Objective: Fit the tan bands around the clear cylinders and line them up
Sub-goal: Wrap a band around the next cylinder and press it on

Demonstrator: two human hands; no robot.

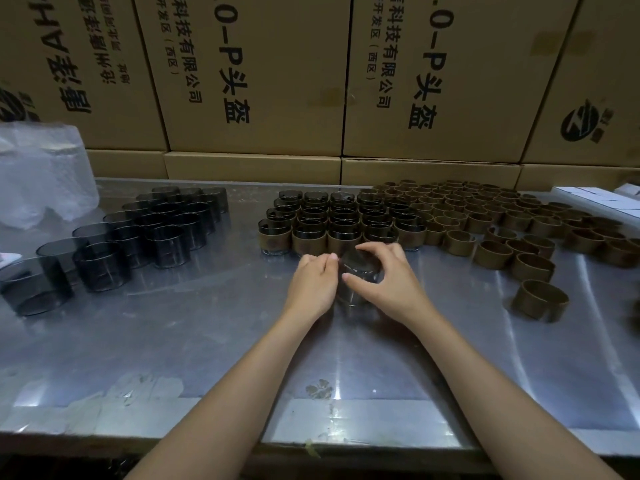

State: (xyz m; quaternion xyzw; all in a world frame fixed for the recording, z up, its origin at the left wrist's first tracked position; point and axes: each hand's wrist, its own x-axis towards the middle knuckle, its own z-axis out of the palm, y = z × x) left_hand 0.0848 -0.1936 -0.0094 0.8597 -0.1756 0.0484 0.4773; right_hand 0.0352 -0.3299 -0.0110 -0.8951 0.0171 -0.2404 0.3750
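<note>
A clear smoky cylinder [356, 275] stands on the metal table between my two hands. My left hand [313, 282] holds its left side with curled fingers. My right hand [388, 275] curls over its top and right side, thumb on the front. No band shows on this cylinder. Just behind it stand rows of banded cylinders [341, 223]. Bare cylinders [152, 226] sit in a group at the left. Loose tan bands [491, 216] lie spread at the right, the nearest tan band [540, 299] alone by the front.
Stacked cardboard boxes [256, 77] wall off the back of the metal table [207, 341]. A plastic bag [41, 174] sits at the far left. White flat pieces [602, 199] lie at the far right. The table's front edge runs below my forearms.
</note>
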